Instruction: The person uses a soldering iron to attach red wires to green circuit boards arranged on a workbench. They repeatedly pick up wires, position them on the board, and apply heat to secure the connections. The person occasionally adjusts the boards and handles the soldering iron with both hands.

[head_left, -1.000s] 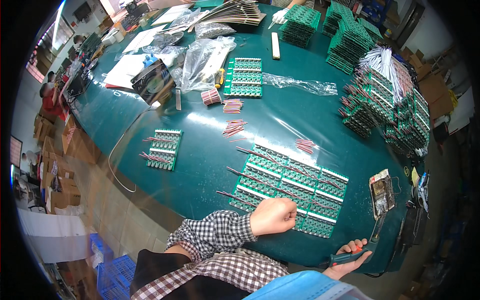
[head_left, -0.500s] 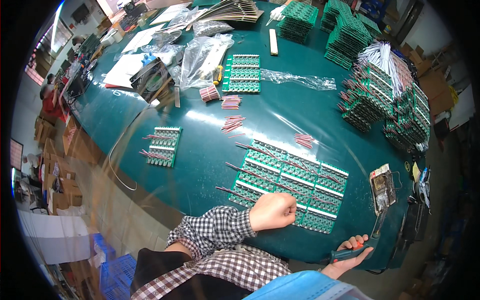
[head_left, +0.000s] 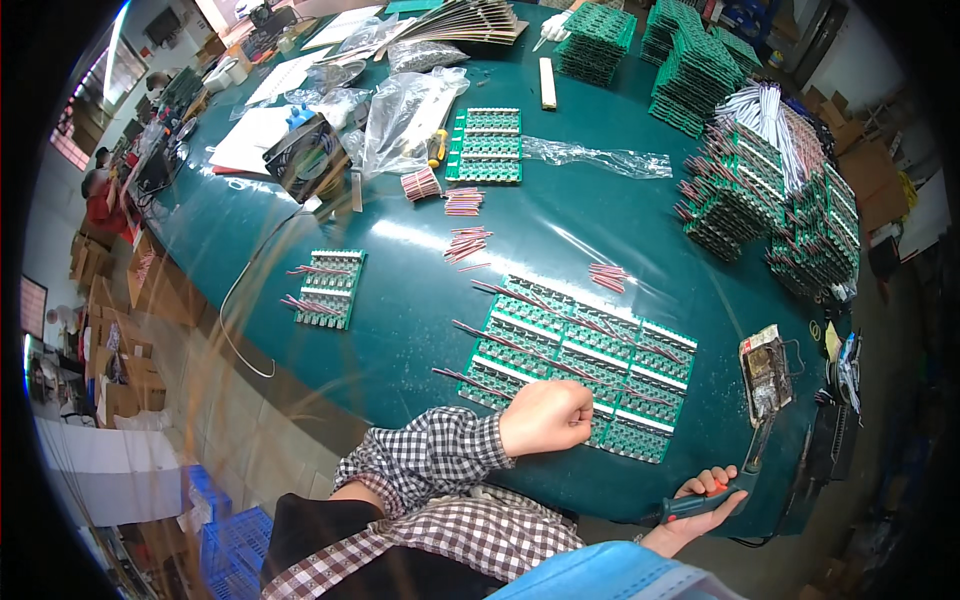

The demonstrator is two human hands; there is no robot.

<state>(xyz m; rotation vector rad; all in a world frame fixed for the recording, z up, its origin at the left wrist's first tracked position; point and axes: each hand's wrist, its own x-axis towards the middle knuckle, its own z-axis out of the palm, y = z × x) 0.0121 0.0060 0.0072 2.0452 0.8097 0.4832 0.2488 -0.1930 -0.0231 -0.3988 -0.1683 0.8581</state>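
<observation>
My left hand [head_left: 548, 418] is closed, resting over the near edge of a block of green circuit boards [head_left: 590, 352]; its fingertips are tucked under, so what they hold, if anything, is hidden. Thin red and dark wires [head_left: 490, 340] lie in rows across those boards, some jutting past the left side. At the lower right, my right hand [head_left: 712, 500] is wrapped round the dark green handle of a soldering iron [head_left: 690, 506]. The iron's metal end points up toward a worn soldering stand [head_left: 762, 375] with a dirty tray.
A smaller wired board [head_left: 330, 290] lies to the left. Cut wire bundles [head_left: 466, 243] and another board panel [head_left: 486, 145] lie farther back. Stacked boards [head_left: 735, 190] with wires stand at the right. A fan [head_left: 303, 158] and plastic bags [head_left: 410, 120] sit at the back left.
</observation>
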